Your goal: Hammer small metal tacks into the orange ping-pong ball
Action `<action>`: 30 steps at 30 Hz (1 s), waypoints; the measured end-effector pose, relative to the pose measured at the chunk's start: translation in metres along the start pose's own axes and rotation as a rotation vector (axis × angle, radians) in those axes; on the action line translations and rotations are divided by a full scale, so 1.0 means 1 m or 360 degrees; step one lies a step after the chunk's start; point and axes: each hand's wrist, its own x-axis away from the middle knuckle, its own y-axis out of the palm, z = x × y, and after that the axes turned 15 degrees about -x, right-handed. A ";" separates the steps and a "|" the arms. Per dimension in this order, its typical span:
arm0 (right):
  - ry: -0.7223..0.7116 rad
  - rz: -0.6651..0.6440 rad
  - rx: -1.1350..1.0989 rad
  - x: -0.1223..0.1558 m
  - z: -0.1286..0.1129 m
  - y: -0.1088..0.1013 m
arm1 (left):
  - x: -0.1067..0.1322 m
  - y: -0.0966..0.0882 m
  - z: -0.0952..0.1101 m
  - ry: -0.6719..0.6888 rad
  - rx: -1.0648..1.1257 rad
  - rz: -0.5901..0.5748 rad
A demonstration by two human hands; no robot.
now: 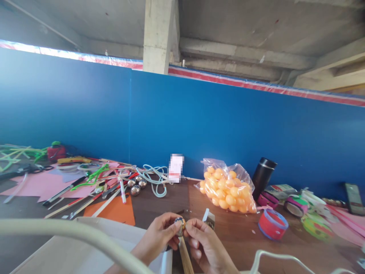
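Low in the middle of the head view, my left hand pinches a small shiny metal ball between thumb and fingers. My right hand is closed close against the ball's right side. Whatever its fingertips pinch is too small to make out. A flat wooden stick runs up from the bottom edge, between my hands. Just behind my right hand stands a small shiny piece with a white edge. Several similar shiny metal balls lie together further back on the table.
A clear bag of orange balls and a black bottle stand at the back. To the right is a red-and-blue ring. Sticks, pink paper and a pale cord cover the left. A white box sits near front, behind a pale tube.
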 end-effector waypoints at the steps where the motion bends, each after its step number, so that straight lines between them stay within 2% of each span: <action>1: 0.0005 0.0000 -0.0001 0.000 0.000 0.000 | 0.000 0.000 0.000 0.0003 0.0001 -0.0001; 30: -0.0044 -0.0017 0.0032 0.002 -0.001 0.002 | 0.002 0.000 0.004 0.0008 -0.0012 0.0006</action>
